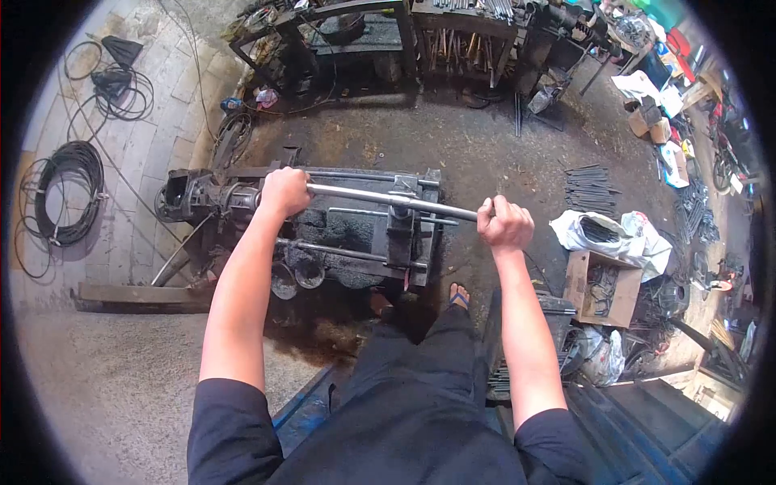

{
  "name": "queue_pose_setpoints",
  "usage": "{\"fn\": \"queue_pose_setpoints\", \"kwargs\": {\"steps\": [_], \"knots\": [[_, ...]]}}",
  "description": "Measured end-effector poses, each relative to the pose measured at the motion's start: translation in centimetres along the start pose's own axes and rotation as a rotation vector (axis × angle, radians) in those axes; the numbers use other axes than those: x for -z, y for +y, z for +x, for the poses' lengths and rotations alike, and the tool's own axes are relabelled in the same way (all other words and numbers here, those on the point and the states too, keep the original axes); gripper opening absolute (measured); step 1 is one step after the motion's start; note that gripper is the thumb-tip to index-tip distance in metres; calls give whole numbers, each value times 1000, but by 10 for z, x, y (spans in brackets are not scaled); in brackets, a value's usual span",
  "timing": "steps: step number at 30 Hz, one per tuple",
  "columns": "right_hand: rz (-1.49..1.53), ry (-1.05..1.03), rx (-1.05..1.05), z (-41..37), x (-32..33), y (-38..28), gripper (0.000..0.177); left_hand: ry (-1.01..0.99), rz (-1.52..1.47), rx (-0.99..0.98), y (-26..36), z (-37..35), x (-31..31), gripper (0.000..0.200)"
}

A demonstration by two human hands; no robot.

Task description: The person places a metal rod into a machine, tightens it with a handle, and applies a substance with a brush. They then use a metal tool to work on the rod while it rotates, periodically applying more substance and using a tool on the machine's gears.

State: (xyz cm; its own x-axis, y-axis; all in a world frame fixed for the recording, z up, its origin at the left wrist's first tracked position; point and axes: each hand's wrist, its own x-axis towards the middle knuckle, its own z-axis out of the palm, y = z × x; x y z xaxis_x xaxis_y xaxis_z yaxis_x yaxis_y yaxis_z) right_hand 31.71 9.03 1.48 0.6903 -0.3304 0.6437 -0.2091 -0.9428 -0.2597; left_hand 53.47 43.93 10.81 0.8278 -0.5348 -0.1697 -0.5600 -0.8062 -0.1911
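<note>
A long metal rod (380, 196) runs nearly level across the top of a dark, greasy machine (347, 230). My left hand (284, 192) is closed around the rod's left end, close to the round chuck-like part (242, 198) of the machine. Toward the other end, beyond the machine's right edge, my right hand (505, 222) is wrapped round the rod. Between my hands the rod passes over an upright metal carriage (400, 230). Thinner bars (331, 250) lie lengthwise on the machine, below the rod. My fists hide both rod ends.
Coiled black cable (69, 194) lies on the paving at left. Metal workbenches (364, 48) stand at the top. Right of me are a pile of dark rods (590, 190), a white sack (638, 246) and a cardboard box (622, 295). A long beam (137, 297) lies at lower left.
</note>
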Motion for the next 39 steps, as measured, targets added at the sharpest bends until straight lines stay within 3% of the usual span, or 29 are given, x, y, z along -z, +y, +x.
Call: {"fn": "queue_pose_setpoints", "kwargs": {"steps": [7,20,26,27,28,30,31,32,34,35,36,37,38,39], "knots": [[-54,-102,-43,-7,-1,2,25,42,14,99,12,-3,-4,19],[-49,-67,58,1,-10,12,21,-13,26,159,19,-13,1,18],[77,-85,265,51,-51,36,19,-52,-136,338,39,-75,-3,20],[65,-255,223,61,-57,37,18,-82,-119,373,46,-87,-1,21],[82,-257,240,73,-59,31,18,-100,-132,415,55,-97,0,22],[198,-63,283,96,-64,20,22,-198,-206,527,77,-121,0,24],[246,-70,119,95,-79,15,28,-191,-282,511,92,-141,-5,28],[266,-83,131,82,-96,13,28,-226,-371,578,113,-160,-7,35],[437,-72,-149,47,-129,9,33,-244,-867,599,149,-200,-22,39],[599,-476,-231,24,-142,16,34,-230,-1161,637,171,-219,-21,40],[748,-882,-308,-2,-145,25,36,-258,-1260,655,192,-233,-22,41],[774,-979,-215,-27,-139,21,38,-285,-1399,624,209,-242,-25,41],[788,-934,-114,-44,-121,12,40,-274,-1389,524,223,-245,-30,41],[732,-1103,-168,-53,-118,11,44,-374,-1525,500,237,-238,-6,47]]}}
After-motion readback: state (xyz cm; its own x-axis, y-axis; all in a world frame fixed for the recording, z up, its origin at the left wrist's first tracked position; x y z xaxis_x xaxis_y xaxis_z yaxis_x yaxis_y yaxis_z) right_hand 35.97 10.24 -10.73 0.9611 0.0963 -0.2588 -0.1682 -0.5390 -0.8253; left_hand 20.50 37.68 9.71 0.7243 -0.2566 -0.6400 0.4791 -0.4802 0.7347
